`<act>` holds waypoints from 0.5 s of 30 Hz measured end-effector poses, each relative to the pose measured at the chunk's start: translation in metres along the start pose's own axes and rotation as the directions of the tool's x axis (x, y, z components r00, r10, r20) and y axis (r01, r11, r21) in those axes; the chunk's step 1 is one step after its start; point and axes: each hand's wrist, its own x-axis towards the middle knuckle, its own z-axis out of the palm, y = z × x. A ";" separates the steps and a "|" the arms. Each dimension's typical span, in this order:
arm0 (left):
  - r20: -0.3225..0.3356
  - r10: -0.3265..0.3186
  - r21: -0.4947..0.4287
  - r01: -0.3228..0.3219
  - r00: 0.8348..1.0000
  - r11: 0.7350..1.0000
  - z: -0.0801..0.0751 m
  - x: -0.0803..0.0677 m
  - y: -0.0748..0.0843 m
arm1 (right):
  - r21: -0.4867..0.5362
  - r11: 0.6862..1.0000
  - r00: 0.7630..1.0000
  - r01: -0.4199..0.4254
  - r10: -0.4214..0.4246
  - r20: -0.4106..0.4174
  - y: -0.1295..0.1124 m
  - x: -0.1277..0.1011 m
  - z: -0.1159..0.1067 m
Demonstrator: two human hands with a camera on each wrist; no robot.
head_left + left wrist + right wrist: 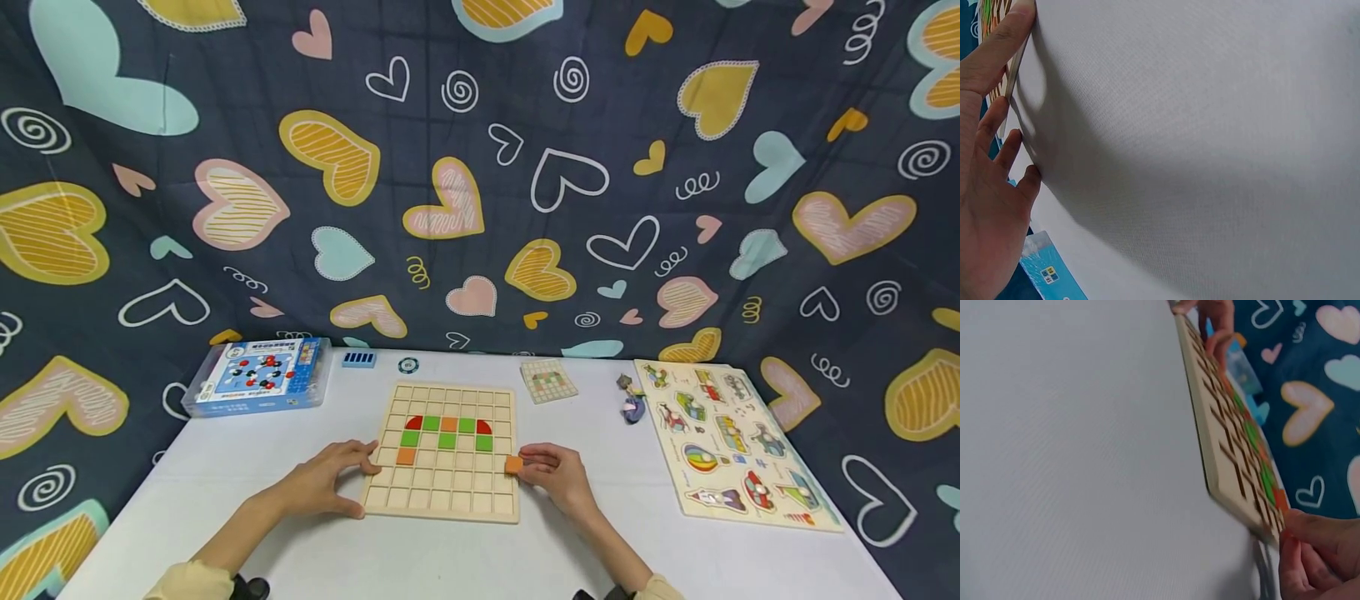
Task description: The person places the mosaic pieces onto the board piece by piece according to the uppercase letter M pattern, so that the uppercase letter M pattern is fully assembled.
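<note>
I see the wooden grid board [442,479] lying flat on the white table [300,542], with green, red and orange tiles filling some cells in its upper rows. My left hand [330,483] rests against the board's left edge, fingers straight and spread, holding nothing. My right hand [558,475] sits just off the board's right edge and pinches a small orange tile [513,464] that touches that edge. Beyond the board's far right corner lies a small pattern card [548,381]; further right, a vehicle puzzle [731,442]; far left, a blue box [258,377].
</note>
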 end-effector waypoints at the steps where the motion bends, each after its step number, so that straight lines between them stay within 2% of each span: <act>1: -0.001 0.001 0.001 -0.001 1.000 1.000 0.000 0.000 0.000 | -0.003 1.000 1.000 0.010 -0.010 0.007 -0.001 0.002 0.003; 5: -0.002 0.000 0.001 0.000 1.000 1.000 0.000 0.000 -0.001 | -0.078 0.994 0.997 0.072 -0.071 0.014 -0.002 0.009 0.017; 9: -0.001 0.000 -0.003 0.000 1.000 1.000 0.000 0.000 -0.002 | -0.182 0.972 0.989 0.148 -0.147 0.017 0.000 0.015 0.027; 13: -0.001 0.000 -0.004 0.000 1.000 1.000 0.000 0.000 -0.002 | -0.228 0.954 0.981 0.193 -0.191 0.029 0.002 0.020 0.034; 15: 0.001 -0.005 -0.005 0.005 1.000 1.000 -0.001 -0.001 -0.002 | -0.222 0.956 0.982 0.191 -0.188 0.038 0.001 0.020 0.036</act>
